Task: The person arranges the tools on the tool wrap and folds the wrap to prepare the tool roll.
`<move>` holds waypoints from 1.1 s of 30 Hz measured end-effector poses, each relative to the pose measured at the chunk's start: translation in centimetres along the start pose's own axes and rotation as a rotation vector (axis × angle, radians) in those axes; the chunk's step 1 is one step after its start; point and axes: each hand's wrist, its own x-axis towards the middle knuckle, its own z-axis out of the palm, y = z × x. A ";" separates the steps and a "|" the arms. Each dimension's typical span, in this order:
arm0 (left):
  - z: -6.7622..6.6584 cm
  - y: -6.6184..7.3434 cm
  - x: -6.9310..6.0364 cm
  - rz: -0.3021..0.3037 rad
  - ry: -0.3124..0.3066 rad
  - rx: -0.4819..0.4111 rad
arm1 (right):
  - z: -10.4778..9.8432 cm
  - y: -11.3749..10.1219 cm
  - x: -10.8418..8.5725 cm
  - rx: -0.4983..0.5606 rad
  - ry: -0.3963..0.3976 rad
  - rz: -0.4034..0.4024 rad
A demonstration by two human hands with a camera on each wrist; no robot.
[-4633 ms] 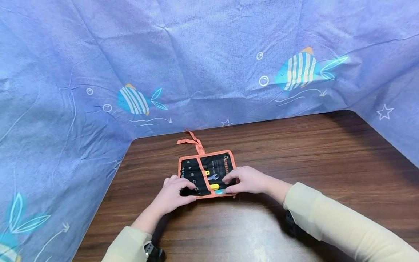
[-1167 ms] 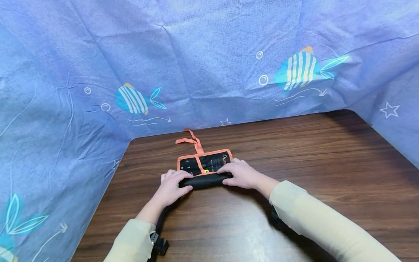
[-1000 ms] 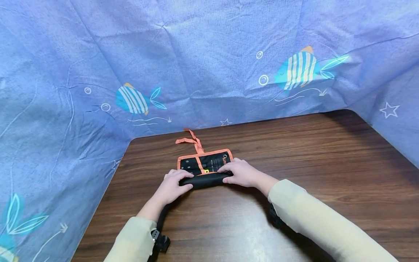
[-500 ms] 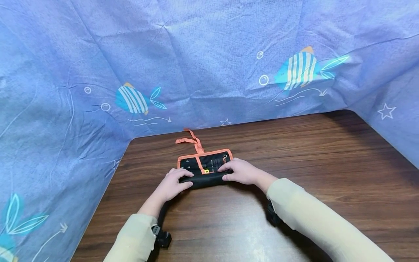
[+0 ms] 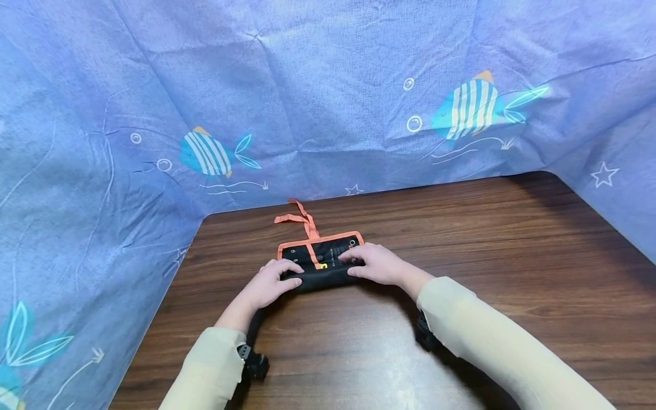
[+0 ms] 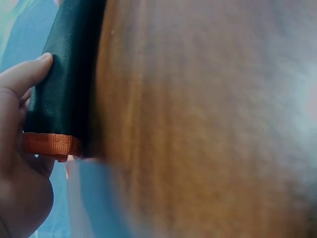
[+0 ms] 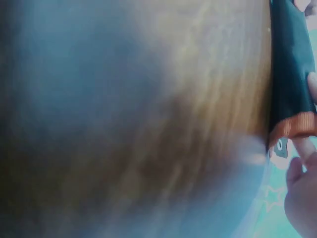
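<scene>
A black tool roll with orange trim (image 5: 330, 277) lies on the table, its near part rolled into a thick fold. Orange tie straps (image 5: 308, 223) trail from its far edge. My left hand (image 5: 269, 283) grips the left end of the fold, thumb on the near side and fingers over the top. At the right end, my right hand (image 5: 376, 265) grips the fold likewise. Up close in the left wrist view, the left thumb presses the black fabric (image 6: 69, 84) above the orange end. The right wrist view has the roll's other end (image 7: 292, 64) by the right fingers.
The brown wood-grain table (image 5: 461, 256) extends to both sides. Behind it hangs a blue cloth (image 5: 328, 102) printed with fish. Small black devices sit on the left wrist (image 5: 253, 363) and right wrist (image 5: 424, 333).
The tool roll lay flat at first; its near edge has since been folded over and rolled away from me. Over the last second, both hands crept slightly farther forward with the fold.
</scene>
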 end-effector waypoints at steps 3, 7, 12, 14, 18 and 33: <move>-0.3 0.0 0.2 -0.014 -0.030 -0.006 | 0.2 -0.1 0.0 -0.014 0.029 -0.016; -0.6 0.1 0.4 -0.046 -0.064 -0.040 | 0.3 -0.4 -0.1 -0.019 0.017 -0.009; -0.9 0.0 0.5 -0.069 -0.100 -0.105 | 0.2 -0.7 -0.4 -0.023 -0.012 -0.025; -1.0 -0.1 0.6 -0.086 -0.113 -0.135 | 0.2 -0.8 -0.5 -0.027 -0.020 -0.038; -0.9 -0.2 0.6 -0.120 -0.125 -0.177 | 0.3 -0.8 -0.6 -0.026 -0.025 -0.046; -0.5 -0.1 0.6 -0.040 -0.005 -0.169 | 0.4 -0.5 0.1 -0.032 0.009 -0.039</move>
